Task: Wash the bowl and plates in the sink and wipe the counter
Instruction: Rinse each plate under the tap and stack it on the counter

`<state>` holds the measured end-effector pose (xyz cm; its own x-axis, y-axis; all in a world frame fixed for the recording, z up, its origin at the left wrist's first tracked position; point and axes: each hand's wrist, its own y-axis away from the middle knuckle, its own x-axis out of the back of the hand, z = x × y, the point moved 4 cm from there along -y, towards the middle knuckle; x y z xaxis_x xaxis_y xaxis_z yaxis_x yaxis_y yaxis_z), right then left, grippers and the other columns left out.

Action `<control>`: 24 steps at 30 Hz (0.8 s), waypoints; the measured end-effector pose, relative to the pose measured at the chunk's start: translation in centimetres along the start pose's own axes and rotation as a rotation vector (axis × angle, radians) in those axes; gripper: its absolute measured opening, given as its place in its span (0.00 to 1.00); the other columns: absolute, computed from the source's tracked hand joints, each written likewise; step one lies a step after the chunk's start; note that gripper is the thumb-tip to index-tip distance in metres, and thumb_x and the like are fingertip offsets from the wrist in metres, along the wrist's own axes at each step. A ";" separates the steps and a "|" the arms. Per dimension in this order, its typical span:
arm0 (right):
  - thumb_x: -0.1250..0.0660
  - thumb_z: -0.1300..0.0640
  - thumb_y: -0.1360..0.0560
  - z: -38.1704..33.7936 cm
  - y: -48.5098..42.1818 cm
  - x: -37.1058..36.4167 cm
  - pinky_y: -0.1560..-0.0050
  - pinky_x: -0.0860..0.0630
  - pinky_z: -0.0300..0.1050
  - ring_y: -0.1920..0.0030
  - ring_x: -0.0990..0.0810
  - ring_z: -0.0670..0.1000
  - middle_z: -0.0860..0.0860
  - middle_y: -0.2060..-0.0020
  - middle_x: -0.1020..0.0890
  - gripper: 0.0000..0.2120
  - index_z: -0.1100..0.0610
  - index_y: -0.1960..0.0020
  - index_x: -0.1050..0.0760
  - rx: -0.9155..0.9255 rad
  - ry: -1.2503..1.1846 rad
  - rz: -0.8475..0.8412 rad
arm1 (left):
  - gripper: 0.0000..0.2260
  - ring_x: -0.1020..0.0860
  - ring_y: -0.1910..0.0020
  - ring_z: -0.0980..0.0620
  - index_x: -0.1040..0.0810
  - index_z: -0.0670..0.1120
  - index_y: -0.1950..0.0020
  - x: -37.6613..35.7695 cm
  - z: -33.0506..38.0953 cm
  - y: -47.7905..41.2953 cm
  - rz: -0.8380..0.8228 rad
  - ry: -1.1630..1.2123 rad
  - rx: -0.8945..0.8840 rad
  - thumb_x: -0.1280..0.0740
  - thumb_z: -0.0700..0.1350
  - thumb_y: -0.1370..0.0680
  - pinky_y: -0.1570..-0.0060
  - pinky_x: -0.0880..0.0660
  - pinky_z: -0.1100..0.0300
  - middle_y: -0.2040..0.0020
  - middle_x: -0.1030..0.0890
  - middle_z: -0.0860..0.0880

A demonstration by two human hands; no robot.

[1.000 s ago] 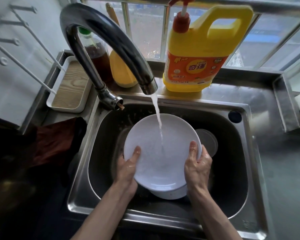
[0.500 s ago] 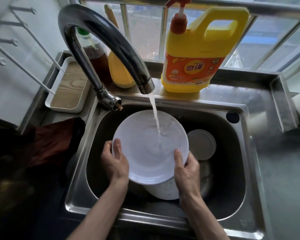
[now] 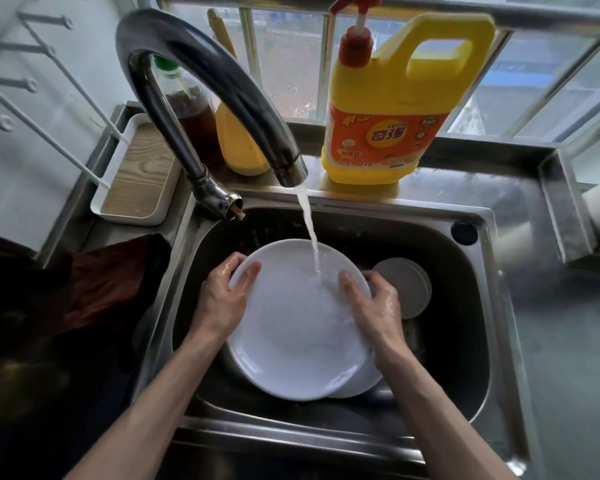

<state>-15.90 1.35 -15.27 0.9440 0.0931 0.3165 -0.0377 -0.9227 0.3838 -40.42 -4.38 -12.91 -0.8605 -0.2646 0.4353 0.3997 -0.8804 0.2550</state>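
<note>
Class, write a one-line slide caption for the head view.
Left hand and right hand grip a white plate under the running faucet in the sink.

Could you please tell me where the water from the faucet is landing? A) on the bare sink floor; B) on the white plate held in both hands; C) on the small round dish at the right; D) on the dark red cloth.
B: the stream from the faucet strikes the white plate, which the left hand and right hand grip at its rim.
</note>
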 end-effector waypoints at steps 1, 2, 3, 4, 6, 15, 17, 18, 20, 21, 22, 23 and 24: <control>0.31 0.40 0.21 0.0 0.0 -0.1 0.60 0.21 0.45 0.59 0.16 0.48 0.47 0.62 0.16 0.14 0.49 0.57 0.20 0.014 0.025 -0.003 | 0.08 0.16 0.61 0.52 0.21 0.51 0.48 0.1 0.0 0.1 -0.007 0.011 0.013 0.30 0.55 0.20 0.63 0.17 0.55 0.57 0.17 0.50; 0.32 0.40 0.20 0.1 0.0 -0.1 0.62 0.22 0.45 0.61 0.18 0.49 0.48 0.64 0.17 0.16 0.50 0.59 0.21 0.027 0.038 0.012 | 0.09 0.16 0.58 0.54 0.20 0.52 0.45 0.1 0.1 0.2 -0.010 0.042 0.030 0.27 0.53 0.22 0.62 0.17 0.57 0.54 0.16 0.51; 0.33 0.40 0.19 0.2 0.1 -0.1 0.63 0.24 0.45 0.62 0.19 0.49 0.48 0.65 0.19 0.18 0.51 0.61 0.22 0.032 0.036 0.044 | 0.14 0.17 0.54 0.54 0.20 0.52 0.41 -0.1 0.0 0.6 -0.012 0.086 0.055 0.24 0.50 0.24 0.60 0.17 0.59 0.51 0.17 0.52; 0.34 0.39 0.19 0.4 0.3 0.0 0.63 0.25 0.45 0.62 0.20 0.49 0.47 0.66 0.20 0.18 0.51 0.61 0.23 0.021 0.015 0.083 | 0.19 0.18 0.51 0.53 0.22 0.52 0.37 -0.4 -0.2 1.0 -0.010 0.150 0.098 0.22 0.48 0.26 0.57 0.17 0.58 0.47 0.18 0.52; 0.38 0.39 0.17 0.8 1.0 -0.1 0.59 0.24 0.48 0.59 0.20 0.50 0.49 0.61 0.20 0.18 0.51 0.56 0.24 -0.054 -0.057 0.168 | 0.25 0.19 0.45 0.50 0.24 0.50 0.32 -1.5 -0.9 2.4 0.030 0.298 0.215 0.22 0.44 0.26 0.49 0.17 0.52 0.42 0.19 0.50; 0.31 0.55 0.18 2.6 1.5 0.0 0.49 0.16 0.51 0.48 0.15 0.52 0.51 0.47 0.16 0.10 0.50 0.37 0.25 -0.129 -0.198 -0.020 | 0.19 0.19 0.42 0.49 0.30 0.52 0.25 -2.0 -1.9 3.2 0.119 0.405 0.253 0.35 0.48 0.16 0.46 0.18 0.50 0.40 0.19 0.49; 0.25 0.50 0.22 1.9 1.1 0.2 0.54 0.15 0.48 0.51 0.14 0.49 0.49 0.48 0.15 0.15 0.50 0.38 0.23 -0.094 -0.160 -0.062 | 0.17 0.18 0.44 0.48 0.29 0.53 0.27 -1.2 -2.0 2.6 0.048 0.320 0.250 0.37 0.54 0.16 0.47 0.17 0.47 0.41 0.18 0.49; 0.25 0.47 0.23 1.4 1.0 0.1 0.56 0.15 0.47 0.53 0.13 0.48 0.48 0.50 0.14 0.16 0.49 0.39 0.23 -0.071 -0.129 -0.067 | 0.16 0.17 0.44 0.47 0.27 0.54 0.29 -1.0 -1.9 2.2 0.004 0.286 0.249 0.37 0.56 0.16 0.46 0.17 0.46 0.43 0.17 0.49; 0.26 0.41 0.24 0.6 0.7 0.0 0.60 0.16 0.42 0.57 0.13 0.46 0.48 0.54 0.14 0.16 0.48 0.43 0.20 -0.048 -0.060 -0.040 | 0.15 0.16 0.45 0.46 0.24 0.55 0.33 -0.8 -1.8 1.6 -0.065 0.258 0.256 0.37 0.58 0.17 0.45 0.18 0.42 0.44 0.16 0.49; 0.27 0.39 0.24 0.2 0.6 0.0 0.64 0.18 0.39 0.60 0.14 0.45 0.48 0.58 0.14 0.15 0.49 0.47 0.19 -0.041 -0.011 -0.011 | 0.14 0.16 0.45 0.47 0.23 0.55 0.34 -0.8 -1.7 1.3 -0.076 0.269 0.260 0.36 0.58 0.17 0.44 0.18 0.41 0.45 0.15 0.49; 0.29 0.37 0.23 -0.1 0.4 0.2 0.66 0.21 0.39 0.63 0.15 0.47 0.48 0.62 0.15 0.16 0.51 0.53 0.18 -0.024 0.047 0.026 | 0.13 0.15 0.46 0.47 0.22 0.54 0.36 -0.8 -1.5 1.0 -0.070 0.283 0.251 0.34 0.56 0.18 0.45 0.18 0.42 0.46 0.15 0.49; 0.33 0.36 0.21 -0.4 0.3 0.3 0.68 0.25 0.40 0.66 0.18 0.48 0.49 0.66 0.17 0.20 0.52 0.59 0.20 -0.006 0.090 0.062 | 0.12 0.15 0.46 0.47 0.21 0.54 0.37 -0.7 -1.2 0.9 -0.044 0.279 0.232 0.31 0.54 0.19 0.46 0.17 0.44 0.46 0.15 0.50; 0.36 0.36 0.19 -0.8 0.3 0.4 0.68 0.28 0.41 0.67 0.21 0.48 0.50 0.68 0.20 0.23 0.53 0.62 0.23 0.019 0.122 0.097 | 0.12 0.16 0.47 0.48 0.21 0.53 0.38 -0.8 -1.0 1.0 -0.004 0.270 0.214 0.28 0.52 0.21 0.47 0.17 0.46 0.47 0.15 0.50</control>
<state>-15.76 1.37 -14.32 0.8896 0.0472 0.4544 -0.1192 -0.9362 0.3307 -39.65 -5.44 -13.89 -0.9033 -0.3812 0.1969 0.4287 -0.7866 0.4443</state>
